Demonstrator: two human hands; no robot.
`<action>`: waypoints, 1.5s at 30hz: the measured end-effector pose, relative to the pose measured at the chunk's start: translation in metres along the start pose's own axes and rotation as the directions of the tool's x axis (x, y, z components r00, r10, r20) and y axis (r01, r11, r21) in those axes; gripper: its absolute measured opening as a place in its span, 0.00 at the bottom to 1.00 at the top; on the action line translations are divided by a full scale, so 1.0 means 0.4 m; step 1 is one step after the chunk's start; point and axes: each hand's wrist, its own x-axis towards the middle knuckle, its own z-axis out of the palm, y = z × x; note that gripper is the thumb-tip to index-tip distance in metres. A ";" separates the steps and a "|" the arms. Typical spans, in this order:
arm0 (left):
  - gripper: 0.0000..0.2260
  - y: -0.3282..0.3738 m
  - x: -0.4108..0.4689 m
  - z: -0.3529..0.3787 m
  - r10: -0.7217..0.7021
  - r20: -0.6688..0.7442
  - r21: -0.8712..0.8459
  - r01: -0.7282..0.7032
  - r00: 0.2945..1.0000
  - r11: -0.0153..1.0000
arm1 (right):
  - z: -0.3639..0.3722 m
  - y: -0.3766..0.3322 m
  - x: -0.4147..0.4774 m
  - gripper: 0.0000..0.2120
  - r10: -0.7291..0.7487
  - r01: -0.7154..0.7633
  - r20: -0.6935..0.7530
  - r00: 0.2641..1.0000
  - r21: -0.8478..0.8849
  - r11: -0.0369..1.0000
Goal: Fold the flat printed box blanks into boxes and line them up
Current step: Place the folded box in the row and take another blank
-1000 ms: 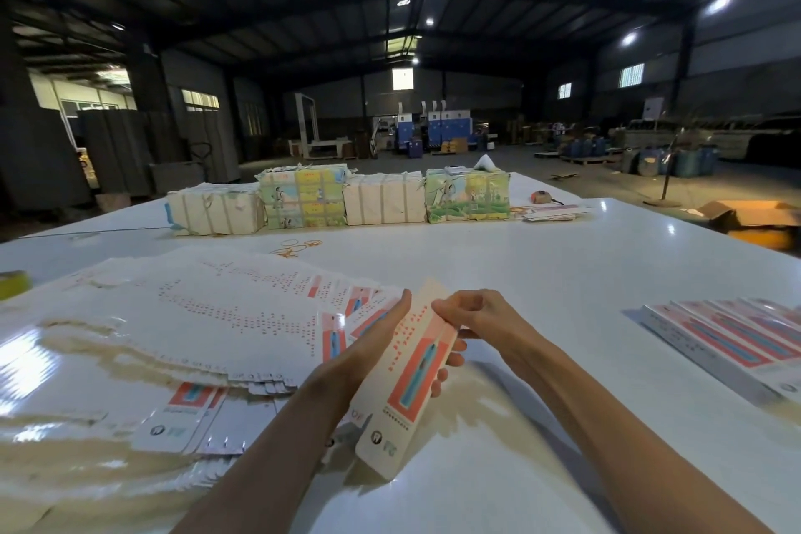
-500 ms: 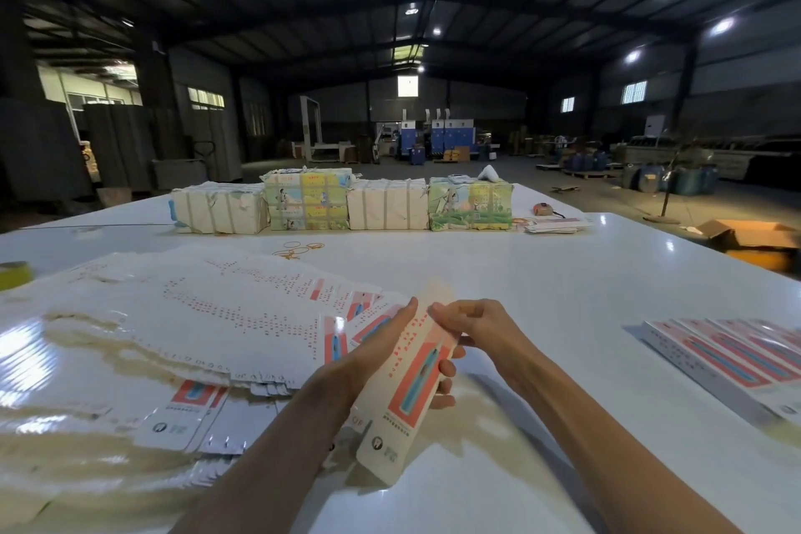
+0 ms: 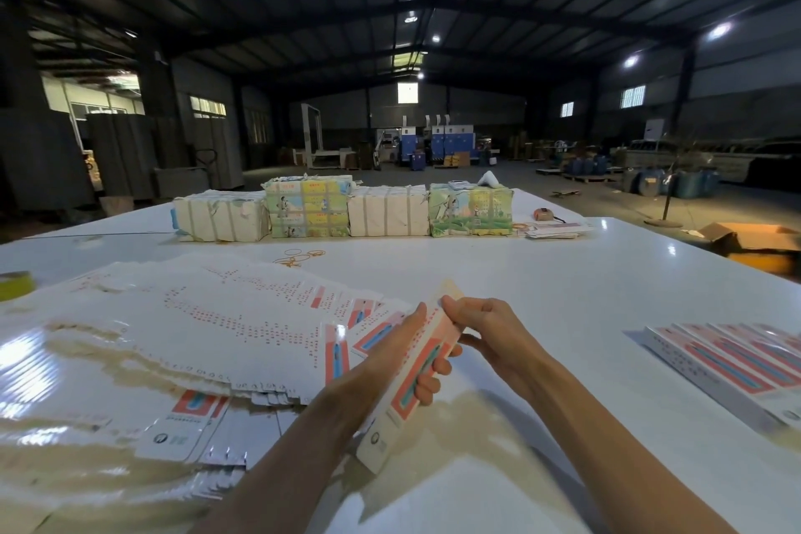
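Blank (image 3: 390, 421) is up between our hands by the stack (image 3: 216, 330), left hand (image 3: 385, 356) wrapped round its middle, right hand (image 3: 485, 325) pinching the top end, and it's turned more edge-on since a second ago, so probably squaring up now.

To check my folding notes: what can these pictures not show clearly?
Head view:
- Far end of the long white-and-orange cardboard box blank: covered by the right hand; the left hand covers parts of its edges.
- Fanned pile of flat white printed blanks: print blurred, glare.
- Row of folded orange-striped boxes: cut by right edge.
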 end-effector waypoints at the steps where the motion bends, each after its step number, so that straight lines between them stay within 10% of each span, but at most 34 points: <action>1: 0.27 -0.005 -0.001 0.002 0.020 -0.036 -0.043 -0.021 0.999 0.999 | -0.001 0.003 -0.001 0.21 -0.011 0.011 0.012 1.000 0.036 0.999; 9: 0.27 -0.007 -0.018 0.030 0.185 -0.215 -0.291 -0.243 0.959 0.925 | 0.040 0.020 -0.013 0.24 -0.024 0.023 0.009 1.000 0.119 0.993; 18: 0.38 -0.005 -0.007 0.038 0.515 -0.520 0.571 -0.170 0.681 0.803 | 0.018 0.012 -0.014 0.21 -0.129 0.121 -0.093 0.987 -0.082 0.989; 22: 0.52 -0.009 -0.015 0.051 0.563 -0.400 0.727 -0.123 0.723 0.675 | 0.020 0.010 -0.017 0.22 -0.145 0.142 -0.094 0.985 -0.045 0.989; 45: 0.35 -0.018 -0.012 0.078 0.552 -0.474 0.692 -0.098 0.686 0.716 | 0.040 0.007 -0.036 0.09 -0.235 0.234 0.018 0.972 -0.175 0.956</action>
